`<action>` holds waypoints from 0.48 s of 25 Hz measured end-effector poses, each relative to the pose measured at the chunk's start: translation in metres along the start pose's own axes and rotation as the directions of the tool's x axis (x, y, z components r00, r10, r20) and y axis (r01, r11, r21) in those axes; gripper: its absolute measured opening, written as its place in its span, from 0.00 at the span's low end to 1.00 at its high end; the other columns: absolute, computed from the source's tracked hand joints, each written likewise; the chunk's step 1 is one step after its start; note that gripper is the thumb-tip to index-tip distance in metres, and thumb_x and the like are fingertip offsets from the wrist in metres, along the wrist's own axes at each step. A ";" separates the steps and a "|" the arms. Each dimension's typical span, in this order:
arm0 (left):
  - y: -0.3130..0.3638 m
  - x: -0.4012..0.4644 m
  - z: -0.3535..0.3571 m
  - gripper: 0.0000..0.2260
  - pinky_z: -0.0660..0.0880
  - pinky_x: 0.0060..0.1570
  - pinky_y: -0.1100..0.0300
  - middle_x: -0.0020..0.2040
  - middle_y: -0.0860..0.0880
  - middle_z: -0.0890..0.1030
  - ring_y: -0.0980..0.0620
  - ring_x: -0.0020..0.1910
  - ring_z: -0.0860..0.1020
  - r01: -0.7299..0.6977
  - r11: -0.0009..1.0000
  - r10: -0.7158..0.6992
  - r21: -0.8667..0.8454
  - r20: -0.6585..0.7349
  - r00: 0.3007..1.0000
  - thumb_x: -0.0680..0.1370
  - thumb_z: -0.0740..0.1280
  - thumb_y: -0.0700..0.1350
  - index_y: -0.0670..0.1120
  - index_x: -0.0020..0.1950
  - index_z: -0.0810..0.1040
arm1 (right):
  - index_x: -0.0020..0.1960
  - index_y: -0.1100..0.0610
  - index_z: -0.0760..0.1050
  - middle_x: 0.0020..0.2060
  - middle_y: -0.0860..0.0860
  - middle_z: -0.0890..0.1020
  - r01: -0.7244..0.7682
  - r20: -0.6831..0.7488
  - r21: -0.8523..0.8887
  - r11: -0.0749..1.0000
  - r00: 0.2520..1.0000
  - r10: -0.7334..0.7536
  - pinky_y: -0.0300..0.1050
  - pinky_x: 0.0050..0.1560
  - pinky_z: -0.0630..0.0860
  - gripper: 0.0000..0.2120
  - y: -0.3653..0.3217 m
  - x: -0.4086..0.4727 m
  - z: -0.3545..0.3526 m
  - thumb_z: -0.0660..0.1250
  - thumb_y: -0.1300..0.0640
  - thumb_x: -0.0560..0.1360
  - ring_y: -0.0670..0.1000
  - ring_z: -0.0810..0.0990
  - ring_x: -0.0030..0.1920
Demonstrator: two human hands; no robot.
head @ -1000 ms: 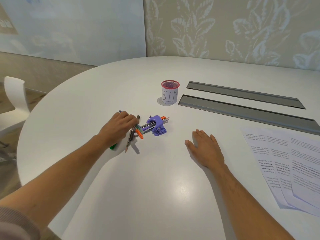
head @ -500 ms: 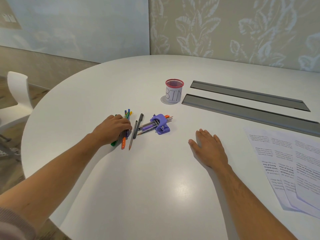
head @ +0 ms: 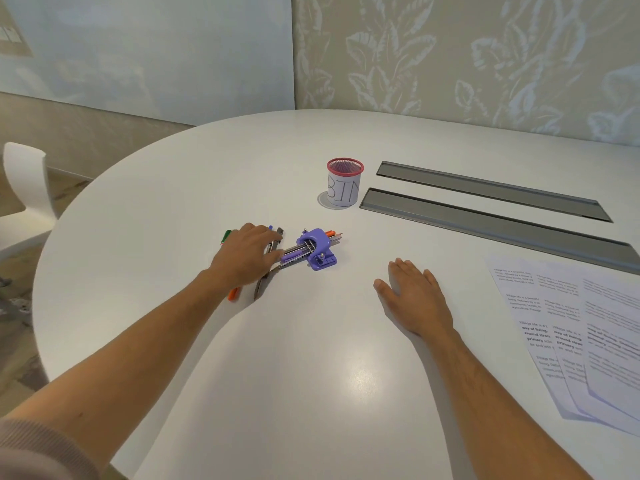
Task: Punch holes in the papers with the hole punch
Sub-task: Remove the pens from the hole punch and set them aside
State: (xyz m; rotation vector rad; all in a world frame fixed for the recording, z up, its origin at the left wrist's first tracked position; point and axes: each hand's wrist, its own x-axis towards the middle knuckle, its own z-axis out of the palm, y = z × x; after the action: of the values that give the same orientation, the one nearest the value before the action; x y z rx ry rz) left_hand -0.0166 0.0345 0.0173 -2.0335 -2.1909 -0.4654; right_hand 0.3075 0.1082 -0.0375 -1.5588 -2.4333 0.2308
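Since half a second ago your left hand (head: 247, 258) has slid right over the loose pens (head: 266, 271), toward the purple hole punch (head: 317, 252); the orange pen (head: 234, 293) that lay beside your fingers then now sticks out below your wrist, and the green one (head: 227, 236) shows above your knuckles. Your right hand (head: 412, 297) has stayed put on the tabletop.

Your left hand lies palm down across the pens with the fingers spread fairly straight and reaching toward the punch; the fingertips touch the dark pens near its left end, and you grip nothing that can be seen. The hole punch sits on the table (head: 311, 358) just right of that hand, with several pens and pencils threaded through its arch. Your right hand rests flat, fingers straight and close together, thumb out to the left, holding nothing, well apart from the punch.

Beyond the punch stands a red mesh cup (head: 344, 181) wrapped in white paper marked "BIN". To its right two long grey cable slots (head: 495, 220) run across the white oval table. The printed papers (head: 588, 334) lie fanned at the right edge, near your right forearm. A white chair (head: 27, 188) stands at far left, and leaf-patterned wallpaper (head: 467, 57) covers the wall behind.
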 end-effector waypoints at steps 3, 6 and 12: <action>0.016 0.005 0.008 0.19 0.69 0.54 0.50 0.59 0.47 0.80 0.44 0.57 0.73 -0.016 0.999 0.014 0.033 0.078 0.997 0.79 0.63 0.55 0.48 0.67 0.75 | 0.78 0.53 0.58 0.78 0.49 0.60 -0.001 0.000 -0.001 1.000 1.000 0.001 0.51 0.77 0.46 0.31 0.000 0.000 0.000 0.48 0.38 0.80 0.48 0.54 0.78; 0.024 0.007 0.015 0.14 0.68 0.46 0.52 0.53 0.47 0.81 0.44 0.54 0.73 -0.024 0.997 0.016 0.078 0.096 0.995 0.78 0.63 0.55 0.49 0.58 0.78 | 0.78 0.53 0.58 0.78 0.49 0.60 -0.001 -0.001 0.003 1.000 1.000 0.001 0.51 0.77 0.46 0.31 0.000 0.000 0.000 0.48 0.37 0.80 0.47 0.54 0.78; 0.021 0.007 0.013 0.11 0.69 0.46 0.53 0.48 0.47 0.83 0.45 0.50 0.76 0.022 0.998 -0.025 0.057 0.050 0.998 0.78 0.66 0.53 0.53 0.58 0.80 | 0.77 0.54 0.59 0.78 0.49 0.61 0.004 -0.013 0.007 1.000 1.000 -0.004 0.51 0.77 0.46 0.31 0.001 0.001 0.000 0.49 0.37 0.80 0.47 0.55 0.78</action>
State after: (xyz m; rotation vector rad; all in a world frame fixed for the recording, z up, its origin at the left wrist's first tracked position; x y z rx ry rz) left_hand 0.0048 0.0467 0.0097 -2.0149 -2.2320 -0.3531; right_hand 0.3080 0.1091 -0.0381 -1.5473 -2.4230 0.2267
